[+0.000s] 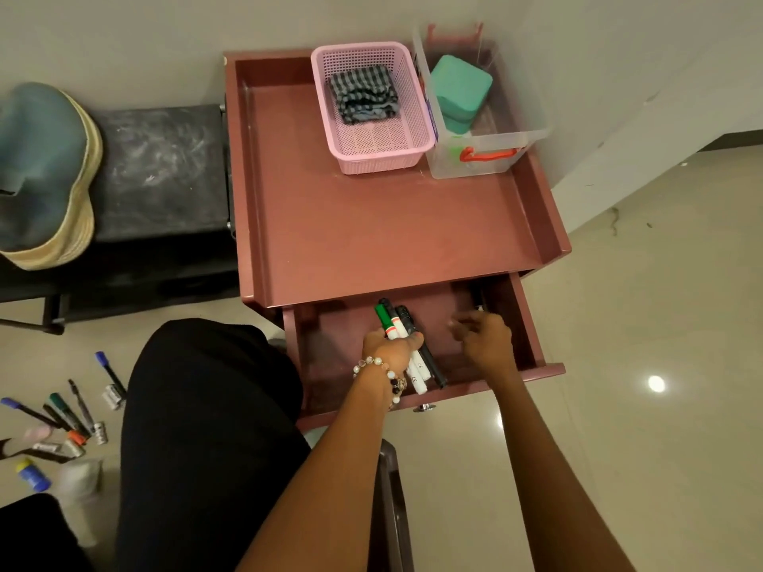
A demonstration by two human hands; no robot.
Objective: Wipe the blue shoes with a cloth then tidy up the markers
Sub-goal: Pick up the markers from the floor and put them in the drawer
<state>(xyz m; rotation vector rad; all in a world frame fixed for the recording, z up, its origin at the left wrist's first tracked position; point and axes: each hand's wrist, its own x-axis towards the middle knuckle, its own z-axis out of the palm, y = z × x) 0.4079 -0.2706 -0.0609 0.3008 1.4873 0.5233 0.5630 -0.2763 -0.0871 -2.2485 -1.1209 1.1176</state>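
At far left, 1 blue shoe (39, 167) with a woven straw-coloured sole lies on a dark bench (161, 171) against the wall. Nearer, on the floor (619, 365) at left, loose markers (62, 414) lie scattered: blue-, green- and orange-capped ones among them, with a small blue and yellow bottle (33, 474) just beside them. A black-clothed knee (206, 427) fills the near left-centre.

In the middle stands a reddish-brown table (371, 225) with a raised rim. At its far edge sits a pink basket (371, 105) holding a folded grey striped cloth (363, 94), and just right of it a clear plastic box (487, 117) with an orange handle, containing a teal block (458, 92).

Below the tabletop the drawer (532, 336) is pulled out toward the person. Over its inside, the left hand (388, 344), with a beaded bracelet (384, 375) at the wrist, has its fingers curled round a bundle of markers (413, 348): 1 green-capped, 1 white with an orange band, and black ones, their far ends pointing into the drawer. The right hand (483, 338) hovers to the right inside the drawer, blurred, fingers loosely spread and gripping nothing that can be made out. A dark object (477, 297) lies at the drawer's far right corner; whether it is another marker cannot be told.
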